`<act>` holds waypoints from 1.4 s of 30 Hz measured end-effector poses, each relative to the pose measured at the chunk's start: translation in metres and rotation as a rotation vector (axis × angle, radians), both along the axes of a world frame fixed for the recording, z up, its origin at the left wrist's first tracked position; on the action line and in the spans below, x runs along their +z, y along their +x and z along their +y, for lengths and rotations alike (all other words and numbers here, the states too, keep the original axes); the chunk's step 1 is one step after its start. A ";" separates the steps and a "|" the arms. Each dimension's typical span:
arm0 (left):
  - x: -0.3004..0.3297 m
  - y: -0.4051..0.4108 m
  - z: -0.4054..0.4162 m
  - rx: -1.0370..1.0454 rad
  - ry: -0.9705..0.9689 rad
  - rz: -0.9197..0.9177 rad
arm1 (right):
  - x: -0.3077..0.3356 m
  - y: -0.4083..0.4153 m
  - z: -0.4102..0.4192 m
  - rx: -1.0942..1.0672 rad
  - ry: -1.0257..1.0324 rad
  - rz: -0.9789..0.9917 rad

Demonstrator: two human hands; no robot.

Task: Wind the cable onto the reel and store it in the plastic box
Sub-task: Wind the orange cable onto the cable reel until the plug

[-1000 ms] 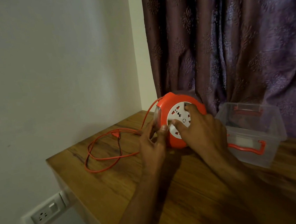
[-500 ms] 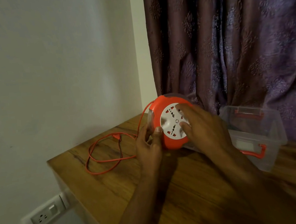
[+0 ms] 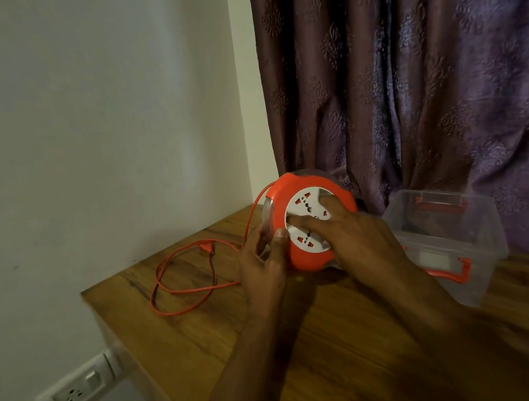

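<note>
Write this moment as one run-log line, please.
left hand grips reel edge | right hand on socket face | cable loose on table | box open

The orange reel (image 3: pixel 311 224) stands on edge near the desk's (image 3: pixel 354 354) back edge, its white socket face turned toward the camera. Its orange cable (image 3: pixel 179 274) leaves the reel's upper left rim and lies in loose loops toward the desk's left edge, the plug among them. The clear plastic box (image 3: pixel 450 242), lidless, with orange handles, sits just right of the reel.
</note>
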State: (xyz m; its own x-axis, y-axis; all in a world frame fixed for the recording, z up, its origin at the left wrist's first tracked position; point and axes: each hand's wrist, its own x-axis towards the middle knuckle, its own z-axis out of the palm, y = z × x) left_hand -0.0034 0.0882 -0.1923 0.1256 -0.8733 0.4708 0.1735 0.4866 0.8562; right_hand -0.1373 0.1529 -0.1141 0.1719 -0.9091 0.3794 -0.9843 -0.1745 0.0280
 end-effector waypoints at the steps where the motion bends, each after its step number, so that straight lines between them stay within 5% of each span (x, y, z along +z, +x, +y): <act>1: 0.000 0.000 0.000 -0.008 0.007 0.007 | 0.001 0.000 0.001 -0.010 -0.003 0.008; 14: 0.003 -0.002 0.006 -0.030 0.044 0.023 | -0.013 -0.004 -0.013 -0.096 -0.251 -0.024; 30: 0.002 -0.006 0.005 -0.059 0.000 -0.055 | -0.015 0.006 -0.017 -0.263 -0.265 -0.888; 42: 0.004 0.000 0.002 0.016 0.077 0.050 | -0.005 0.009 -0.005 -0.085 -0.261 -0.214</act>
State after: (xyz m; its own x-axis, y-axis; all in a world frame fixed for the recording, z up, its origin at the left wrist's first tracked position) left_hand -0.0036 0.0903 -0.1885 0.1616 -0.9044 0.3949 0.2093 0.4224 0.8819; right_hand -0.1283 0.1483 -0.1195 -0.0093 -0.7844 0.6202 -0.9834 -0.1053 -0.1479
